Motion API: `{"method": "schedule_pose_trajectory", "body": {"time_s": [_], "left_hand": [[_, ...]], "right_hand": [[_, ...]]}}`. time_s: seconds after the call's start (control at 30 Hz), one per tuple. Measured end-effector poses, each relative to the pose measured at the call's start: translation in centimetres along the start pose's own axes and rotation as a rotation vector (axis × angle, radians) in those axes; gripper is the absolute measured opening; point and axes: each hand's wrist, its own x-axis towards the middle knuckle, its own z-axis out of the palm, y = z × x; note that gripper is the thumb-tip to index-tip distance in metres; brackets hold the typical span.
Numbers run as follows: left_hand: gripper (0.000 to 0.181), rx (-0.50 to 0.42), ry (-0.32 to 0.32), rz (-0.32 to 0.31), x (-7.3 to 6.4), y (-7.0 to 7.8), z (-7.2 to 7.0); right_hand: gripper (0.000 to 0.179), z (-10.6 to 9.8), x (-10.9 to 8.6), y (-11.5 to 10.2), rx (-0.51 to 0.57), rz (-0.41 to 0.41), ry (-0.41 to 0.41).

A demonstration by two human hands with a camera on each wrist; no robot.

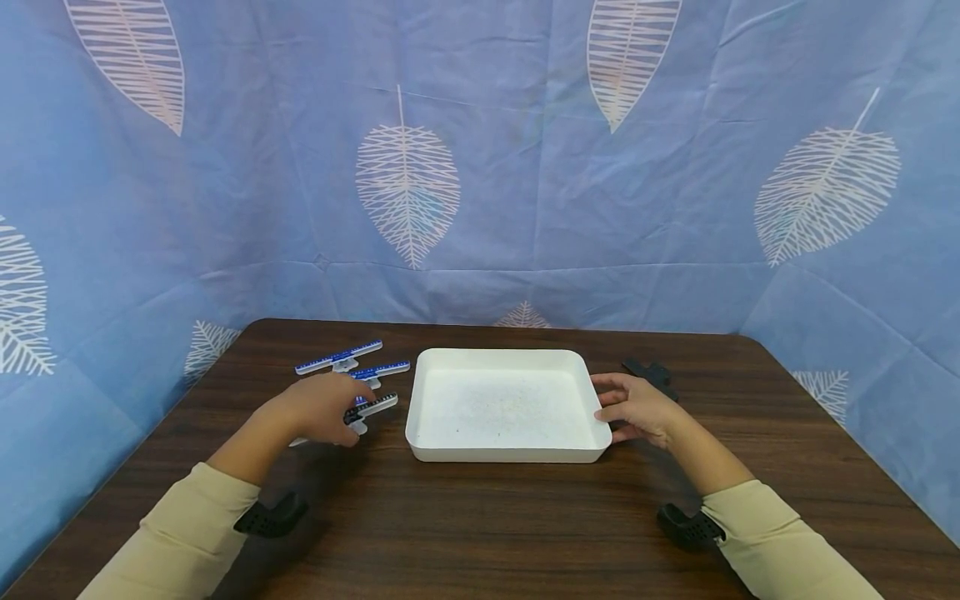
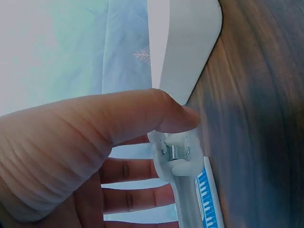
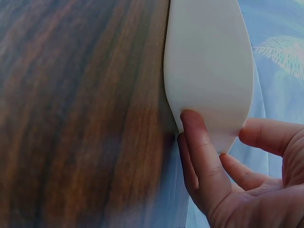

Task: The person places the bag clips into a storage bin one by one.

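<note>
My left hand (image 1: 322,407) pinches a long white plastic clip (image 1: 378,405) with a black patterned strip, between thumb and fingers. Its metal spring (image 2: 175,152) shows just under the thumb in the left wrist view. Close behind this hand lie long white clips with blue patterned strips, one farther back (image 1: 339,357) and another nearer (image 1: 381,371); the hand partly covers more of them. At the right end of a shallow white tray (image 1: 510,455), my right hand (image 1: 637,408) grips the wall, with the thumb at the rim and fingers against the outside.
Behind the right hand lies a dark object (image 1: 652,375), partly hidden by it. Everything rests on a dark wood-grain table (image 1: 480,525) with rounded back corners. A blue cloth (image 1: 495,200) with white leaf prints hangs behind and at both sides.
</note>
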Motion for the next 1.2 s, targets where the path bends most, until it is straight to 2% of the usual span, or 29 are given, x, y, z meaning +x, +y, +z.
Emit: {"method": "schedule_pose_trajectory", "body": {"time_s": [0.3, 0.53, 0.73, 1.0, 1.2], "left_hand": [[0.049, 0.034, 0.017, 0.055, 0.5, 0.1, -0.8], [0.049, 0.035, 0.019, 0.049, 0.7, 1.0, -1.9], [0.047, 0.023, 0.031, 0.078, 1.1, 1.5, -2.6], [0.051, 0.033, 0.100, 0.133, 2.3, 2.1, -2.8], [0.051, 0.039, 0.133, 0.121, 3.0, 3.0, -3.0]], "right_hand": [[0.075, 0.0, 0.1, 0.1, 0.005, 0.000, 0.004], [0.076, -0.1, 0.0, 0.2, 0.017, -0.001, 0.000], [0.076, -0.1, 0.0, 0.3, 0.020, 0.000, -0.001], [0.075, -0.1, 0.2, 0.3, 0.013, -0.001, 0.001], [0.075, -0.1, 0.2, 0.4, 0.005, -0.003, 0.007]]}}
